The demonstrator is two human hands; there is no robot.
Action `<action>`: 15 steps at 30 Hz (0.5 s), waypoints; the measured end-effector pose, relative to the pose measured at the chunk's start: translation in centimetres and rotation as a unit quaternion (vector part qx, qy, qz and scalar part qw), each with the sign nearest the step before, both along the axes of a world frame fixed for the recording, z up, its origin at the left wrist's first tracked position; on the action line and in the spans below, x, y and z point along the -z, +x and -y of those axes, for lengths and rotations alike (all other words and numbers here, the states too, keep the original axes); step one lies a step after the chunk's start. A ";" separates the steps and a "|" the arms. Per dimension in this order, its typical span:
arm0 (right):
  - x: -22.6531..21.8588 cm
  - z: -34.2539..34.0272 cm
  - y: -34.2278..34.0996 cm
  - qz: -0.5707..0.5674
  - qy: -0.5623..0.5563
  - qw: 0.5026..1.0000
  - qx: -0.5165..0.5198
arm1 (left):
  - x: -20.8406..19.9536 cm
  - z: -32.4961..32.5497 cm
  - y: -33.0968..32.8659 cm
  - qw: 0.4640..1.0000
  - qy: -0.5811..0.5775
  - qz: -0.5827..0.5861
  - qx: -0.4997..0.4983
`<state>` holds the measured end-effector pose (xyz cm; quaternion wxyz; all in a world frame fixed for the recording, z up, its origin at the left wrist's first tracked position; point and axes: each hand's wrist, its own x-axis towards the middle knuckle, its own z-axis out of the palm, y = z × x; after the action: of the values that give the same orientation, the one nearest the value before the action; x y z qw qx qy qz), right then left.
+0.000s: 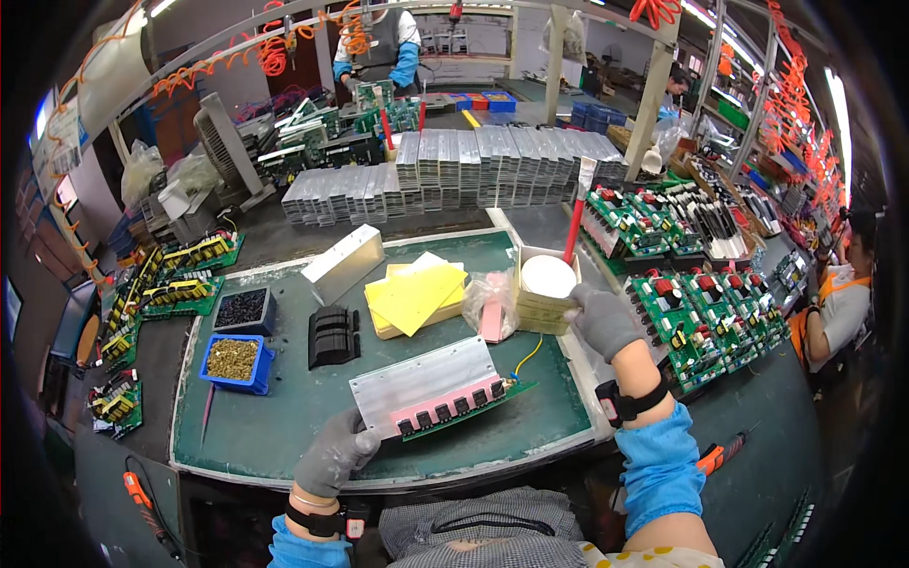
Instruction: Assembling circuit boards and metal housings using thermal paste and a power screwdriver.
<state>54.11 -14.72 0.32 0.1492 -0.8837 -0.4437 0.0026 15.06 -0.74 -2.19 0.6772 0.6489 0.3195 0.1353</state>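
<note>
Silver rectangular metal plate (426, 379), clasped by gray-gloved left hand (336, 454), pale square container (540, 313) left of gray-gloved right hand (609, 324), grip unclear

The person has two hands, one left hand (336, 450) and one right hand (606, 320), and two wristbands (327, 523). There are one plate (426, 377), six transistors (461, 405), two bins (264, 366), one loose bar (347, 267), one pot (549, 276), one brush (574, 225), two screwdrivers (142, 499), one fan (225, 150) and three other people (838, 308). The stacked bars (464, 166) are too crowded to count, as are the boards (653, 213) on the right.
</note>
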 end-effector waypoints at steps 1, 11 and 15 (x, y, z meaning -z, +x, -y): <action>-1.2 0.3 -0.4 0.001 0.000 1.000 0.000 | -0.2 0.1 0.0 1.000 0.000 0.001 0.000; -2.3 -5.4 3.9 0.104 0.147 0.983 -0.031 | 0.3 -0.1 -0.4 0.999 -0.026 -0.017 -0.009; -3.3 -6.1 3.5 0.074 0.073 0.994 0.023 | 0.1 0.1 -0.3 0.999 -0.038 -0.004 -0.019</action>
<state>57.63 -8.63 3.65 0.1799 -0.8781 -0.4322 -0.0984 14.81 -0.89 -2.29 0.6973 0.6171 0.3395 0.1330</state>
